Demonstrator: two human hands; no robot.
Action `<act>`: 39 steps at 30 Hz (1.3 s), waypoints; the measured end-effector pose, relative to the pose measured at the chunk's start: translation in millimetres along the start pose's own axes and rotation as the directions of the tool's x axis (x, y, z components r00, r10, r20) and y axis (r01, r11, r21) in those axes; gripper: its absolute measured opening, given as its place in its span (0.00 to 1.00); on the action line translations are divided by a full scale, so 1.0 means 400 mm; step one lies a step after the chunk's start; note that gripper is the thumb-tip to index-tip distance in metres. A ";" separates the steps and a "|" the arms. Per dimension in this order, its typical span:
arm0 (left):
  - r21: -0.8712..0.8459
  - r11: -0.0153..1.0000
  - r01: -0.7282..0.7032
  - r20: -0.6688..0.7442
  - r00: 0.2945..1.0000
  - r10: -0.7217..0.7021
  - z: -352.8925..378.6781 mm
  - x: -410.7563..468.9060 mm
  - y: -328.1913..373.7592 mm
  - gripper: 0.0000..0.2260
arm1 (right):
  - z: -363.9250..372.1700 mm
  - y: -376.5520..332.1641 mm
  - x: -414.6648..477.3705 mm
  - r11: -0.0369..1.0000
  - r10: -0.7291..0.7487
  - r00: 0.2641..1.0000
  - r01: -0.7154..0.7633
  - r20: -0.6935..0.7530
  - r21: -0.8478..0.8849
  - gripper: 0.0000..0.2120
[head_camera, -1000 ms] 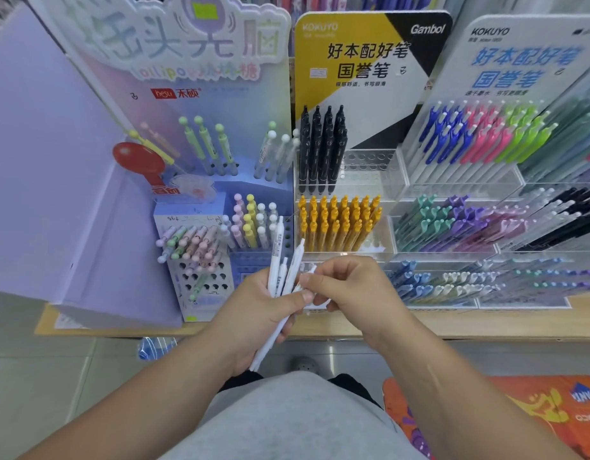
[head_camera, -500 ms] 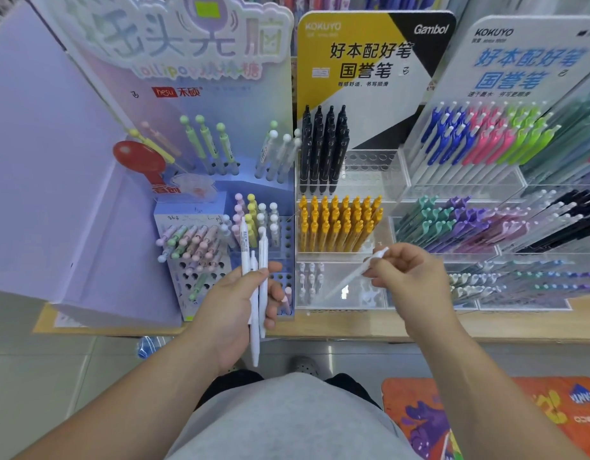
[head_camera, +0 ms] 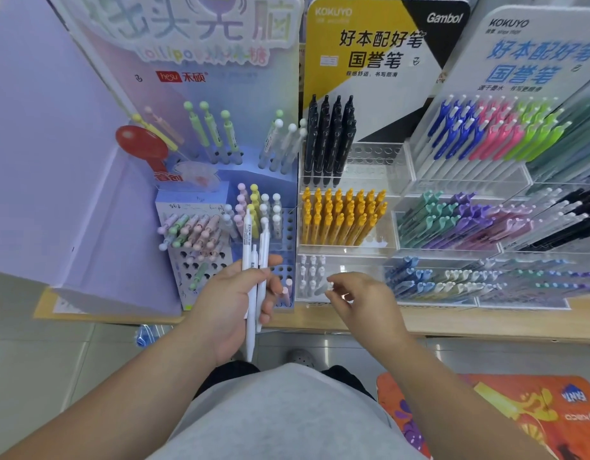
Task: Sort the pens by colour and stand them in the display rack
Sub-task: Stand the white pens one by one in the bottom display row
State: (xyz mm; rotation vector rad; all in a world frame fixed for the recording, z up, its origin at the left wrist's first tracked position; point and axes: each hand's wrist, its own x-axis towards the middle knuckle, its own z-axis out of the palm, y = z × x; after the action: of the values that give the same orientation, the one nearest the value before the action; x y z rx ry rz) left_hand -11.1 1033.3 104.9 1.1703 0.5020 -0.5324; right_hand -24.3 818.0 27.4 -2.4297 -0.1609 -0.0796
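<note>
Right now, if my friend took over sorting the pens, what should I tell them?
Left grip: holds a bundle of white pens upright, three by the look of it.
Right grip: pinches a single white pen by its top, blurred, at the clear front tray.
Done: a few standing white pens are in that tray's left end.
Left: seat this pen, then the bundle, one at a time, beside them.

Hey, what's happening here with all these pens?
A person is stocking a shop pen display. Their left hand grips a bundle of white pens, while the right hand pinches a single white pen at the front compartment of the clear rack, where other white pens already stand, below the yellow pens.
</note>
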 end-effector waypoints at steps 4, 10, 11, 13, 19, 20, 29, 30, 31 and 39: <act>-0.005 1.000 -0.015 0.008 1.000 0.015 0.003 -0.005 0.003 0.14 | 0.013 -0.003 0.007 0.999 0.019 1.000 -0.020 -0.022 -0.027 0.09; 0.027 0.999 -0.027 0.013 1.000 0.027 0.006 -0.011 0.006 0.10 | 0.023 0.002 0.027 0.996 -0.027 1.000 0.028 0.012 -0.089 0.06; 0.030 0.999 -0.028 0.013 1.000 0.027 0.005 -0.011 0.006 0.09 | 0.024 0.004 0.029 0.994 -0.041 0.999 0.043 0.013 -0.102 0.06; 0.033 0.999 -0.027 0.008 1.000 0.026 0.005 -0.011 0.005 0.09 | 0.027 0.011 0.030 0.989 -0.077 0.997 0.078 0.014 -0.129 0.06; 0.042 0.999 -0.023 0.009 1.000 0.023 0.007 -0.013 0.007 0.07 | 0.056 0.030 0.009 0.968 -0.115 0.993 0.116 0.017 -0.221 0.06; 0.043 0.999 -0.025 0.010 1.000 0.025 0.008 -0.012 0.007 0.07 | 0.060 0.028 0.008 0.969 -0.108 0.994 0.106 0.000 -0.222 0.06; 0.176 0.984 -0.028 0.098 0.995 0.011 0.024 -0.014 0.007 0.06 | -0.004 -0.020 0.018 0.988 0.151 0.986 -0.148 0.070 -0.040 0.12; 0.203 0.979 -0.034 0.108 0.994 0.013 0.027 -0.012 0.009 0.06 | -0.022 -0.036 0.022 0.975 0.214 0.976 -0.216 0.046 0.044 0.12; 0.234 0.971 -0.042 0.117 0.993 0.014 0.029 -0.011 0.009 0.06 | -0.042 -0.055 0.028 0.941 0.289 0.956 -0.292 0.041 0.171 0.10; 0.418 0.905 -0.079 0.171 0.985 0.007 0.078 -0.002 0.015 0.05 | -0.161 -0.164 0.062 0.513 0.376 0.895 -0.416 0.239 0.751 0.06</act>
State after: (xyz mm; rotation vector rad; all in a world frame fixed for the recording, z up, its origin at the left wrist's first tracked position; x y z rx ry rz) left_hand -5.4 1005.7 119.4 1.5327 0.2174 -0.7173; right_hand -9.5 828.0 120.9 -1.5000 0.3053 0.2228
